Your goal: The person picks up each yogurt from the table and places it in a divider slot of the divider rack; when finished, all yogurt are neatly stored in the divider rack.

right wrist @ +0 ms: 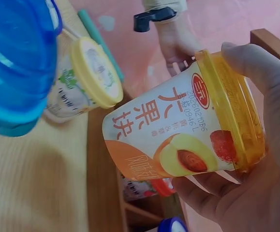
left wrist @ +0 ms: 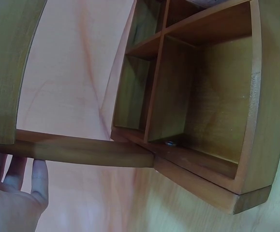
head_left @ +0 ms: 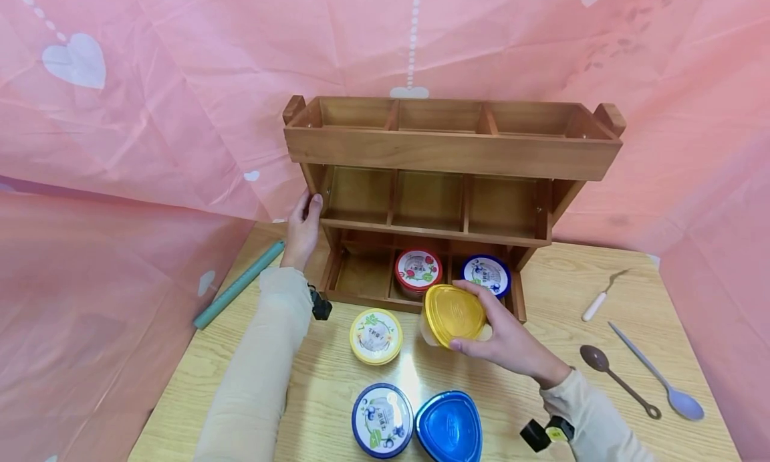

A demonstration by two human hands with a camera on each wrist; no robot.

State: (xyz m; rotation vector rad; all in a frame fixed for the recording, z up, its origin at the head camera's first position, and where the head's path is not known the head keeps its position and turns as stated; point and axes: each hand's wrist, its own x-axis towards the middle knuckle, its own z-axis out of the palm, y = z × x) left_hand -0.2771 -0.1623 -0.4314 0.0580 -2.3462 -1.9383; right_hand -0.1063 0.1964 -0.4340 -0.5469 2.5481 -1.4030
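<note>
A three-tier wooden rack [head_left: 451,153] stands at the back of the table. My left hand [head_left: 303,231] holds its left side by the middle tier; in the left wrist view the fingers [left wrist: 39,181] reach the edge of a side strut. My right hand [head_left: 505,331] grips a yogurt cup [right wrist: 164,140] by its yellow lid [head_left: 455,313], tilted, just in front of the bottom tier. Peach pictures mark its side. A red-lidded tub [head_left: 418,273] sits in the bottom tier's middle compartment, and a blue-lidded tub [head_left: 486,275] in the right one.
A yellow-lidded tub [head_left: 375,336], another blue-lidded tub [head_left: 383,420] and a blue-lidded cup [head_left: 449,426] stand before the rack. A green roll [head_left: 239,285] lies left. To the right lie a brown spoon [head_left: 595,358], a grey-blue spoon [head_left: 684,404] and a white-handled tool [head_left: 594,307].
</note>
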